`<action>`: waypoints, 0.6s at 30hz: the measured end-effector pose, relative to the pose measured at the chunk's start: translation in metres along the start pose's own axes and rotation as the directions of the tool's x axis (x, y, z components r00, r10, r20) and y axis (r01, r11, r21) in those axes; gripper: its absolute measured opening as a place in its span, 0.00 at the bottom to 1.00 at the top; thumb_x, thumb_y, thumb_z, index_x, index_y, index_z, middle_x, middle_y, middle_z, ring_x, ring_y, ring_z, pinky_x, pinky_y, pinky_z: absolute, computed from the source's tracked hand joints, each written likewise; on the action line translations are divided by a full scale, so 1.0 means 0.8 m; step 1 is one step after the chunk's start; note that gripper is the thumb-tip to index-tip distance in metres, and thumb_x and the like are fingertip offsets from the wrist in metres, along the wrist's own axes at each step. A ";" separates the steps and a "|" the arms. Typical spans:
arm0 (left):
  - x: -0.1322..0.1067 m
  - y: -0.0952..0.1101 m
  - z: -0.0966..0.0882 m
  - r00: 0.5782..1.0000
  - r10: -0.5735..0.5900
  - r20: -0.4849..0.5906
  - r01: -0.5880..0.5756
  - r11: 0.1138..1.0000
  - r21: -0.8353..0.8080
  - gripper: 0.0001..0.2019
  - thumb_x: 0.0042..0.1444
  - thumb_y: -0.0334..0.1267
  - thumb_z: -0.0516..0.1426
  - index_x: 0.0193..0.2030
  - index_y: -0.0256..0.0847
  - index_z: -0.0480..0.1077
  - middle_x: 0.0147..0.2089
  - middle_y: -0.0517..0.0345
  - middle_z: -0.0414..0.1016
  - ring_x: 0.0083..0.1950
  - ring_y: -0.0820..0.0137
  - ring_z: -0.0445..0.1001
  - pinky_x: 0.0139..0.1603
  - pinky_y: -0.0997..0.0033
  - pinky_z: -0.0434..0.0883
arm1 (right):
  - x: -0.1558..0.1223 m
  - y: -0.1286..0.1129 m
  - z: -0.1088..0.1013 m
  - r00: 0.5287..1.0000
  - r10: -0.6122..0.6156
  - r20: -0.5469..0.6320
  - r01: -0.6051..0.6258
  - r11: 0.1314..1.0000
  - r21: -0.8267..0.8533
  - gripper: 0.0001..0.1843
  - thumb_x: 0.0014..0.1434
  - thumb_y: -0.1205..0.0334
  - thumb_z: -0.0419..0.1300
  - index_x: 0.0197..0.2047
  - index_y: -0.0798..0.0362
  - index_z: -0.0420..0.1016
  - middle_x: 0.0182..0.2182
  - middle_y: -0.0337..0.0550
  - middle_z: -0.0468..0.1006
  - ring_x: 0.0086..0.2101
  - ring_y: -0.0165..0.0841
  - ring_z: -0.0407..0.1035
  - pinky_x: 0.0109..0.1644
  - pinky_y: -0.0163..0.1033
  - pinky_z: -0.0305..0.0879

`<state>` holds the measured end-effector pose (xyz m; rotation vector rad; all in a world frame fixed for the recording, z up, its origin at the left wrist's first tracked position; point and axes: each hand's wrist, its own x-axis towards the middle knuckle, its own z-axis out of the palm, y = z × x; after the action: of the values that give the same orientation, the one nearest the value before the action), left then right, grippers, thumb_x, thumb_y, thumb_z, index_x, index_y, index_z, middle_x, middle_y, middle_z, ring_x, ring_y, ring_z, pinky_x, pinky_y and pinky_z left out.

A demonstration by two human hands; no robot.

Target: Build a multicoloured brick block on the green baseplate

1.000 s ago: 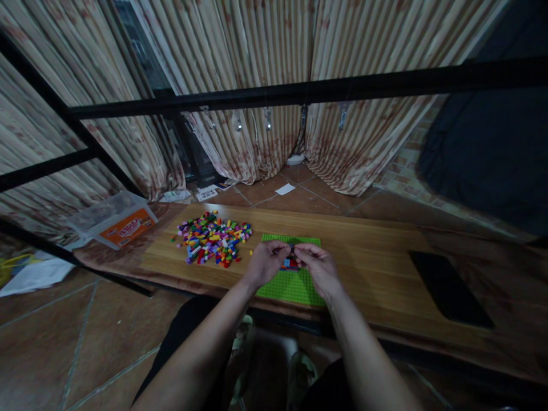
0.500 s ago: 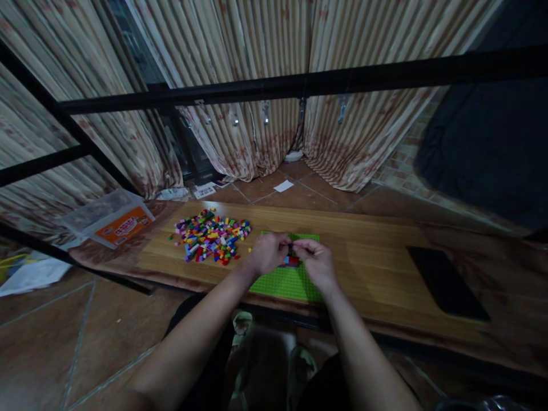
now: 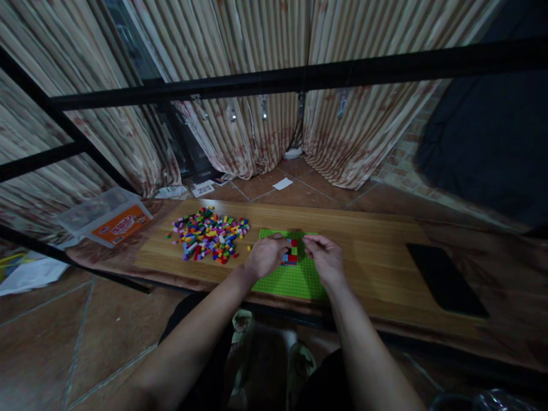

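A green studded baseplate (image 3: pixel 286 281) lies on the wooden board in front of me. On it stands a small build of red, blue and green toy bricks (image 3: pixel 292 258). My left hand (image 3: pixel 268 254) is at the left side of this build, its fingers curled against it and covering part of it. Whatever its fingertips hold is hidden. Just right of the build, over the plate, my right hand (image 3: pixel 326 260) is closed with thumb and forefinger pinched together. Anything in that pinch is too small to make out.
A pile of loose coloured bricks (image 3: pixel 209 235) spreads on the board (image 3: pixel 368 257) to the left. Farther left stands a clear plastic box (image 3: pixel 100 214) with an orange label. A flat black slab (image 3: pixel 445 279) lies at the right. A black metal bar (image 3: pixel 265 80) crosses ahead, before curtains.
My hands were together over the build; now they are apart. The right hand has moved right, uncovering more of the bricks. The left hand stays beside the build.
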<state>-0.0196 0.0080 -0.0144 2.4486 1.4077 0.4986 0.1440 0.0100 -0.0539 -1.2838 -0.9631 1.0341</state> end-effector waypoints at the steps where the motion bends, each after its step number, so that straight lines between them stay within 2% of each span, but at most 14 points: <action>1: 0.001 -0.001 0.000 1.000 0.009 0.008 -0.009 1.000 0.009 0.14 0.60 0.31 0.50 0.43 0.45 0.77 0.42 0.55 0.76 0.43 0.67 0.73 0.48 0.71 0.69 | 0.000 0.000 0.000 1.000 0.007 0.000 -0.007 1.000 0.004 0.17 0.43 0.48 0.66 0.32 0.52 0.79 0.23 0.41 0.78 0.23 0.31 0.68 0.25 0.36 0.61; 10: 0.001 -0.002 -0.001 0.999 0.020 0.032 -0.023 0.997 0.069 0.15 0.61 0.32 0.48 0.39 0.43 0.77 0.41 0.54 0.76 0.41 0.68 0.73 0.45 0.72 0.69 | -0.001 -0.002 0.002 0.999 0.041 0.016 -0.041 0.999 0.027 0.16 0.42 0.51 0.66 0.31 0.52 0.79 0.23 0.40 0.77 0.23 0.31 0.68 0.26 0.36 0.61; 14: 0.003 0.000 -0.002 1.000 0.011 0.004 -0.011 1.000 0.014 0.13 0.59 0.32 0.51 0.37 0.44 0.78 0.40 0.55 0.77 0.40 0.69 0.73 0.44 0.73 0.68 | -0.003 -0.002 0.004 0.999 0.038 0.028 -0.038 0.999 0.029 0.16 0.41 0.51 0.67 0.31 0.52 0.79 0.23 0.40 0.78 0.23 0.31 0.68 0.27 0.37 0.63; 18: 0.013 0.000 -0.002 0.998 -0.057 0.015 0.057 0.997 -0.050 0.10 0.54 0.31 0.55 0.34 0.44 0.78 0.35 0.58 0.77 0.36 0.71 0.74 0.42 0.75 0.68 | -0.003 0.000 0.005 0.999 0.030 0.038 -0.030 1.000 -0.002 0.16 0.42 0.50 0.66 0.32 0.53 0.80 0.24 0.41 0.79 0.23 0.31 0.69 0.28 0.37 0.64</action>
<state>-0.0156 0.0172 -0.0117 2.3611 1.4376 0.4974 0.1398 0.0086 -0.0536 -1.2871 -0.9759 1.0852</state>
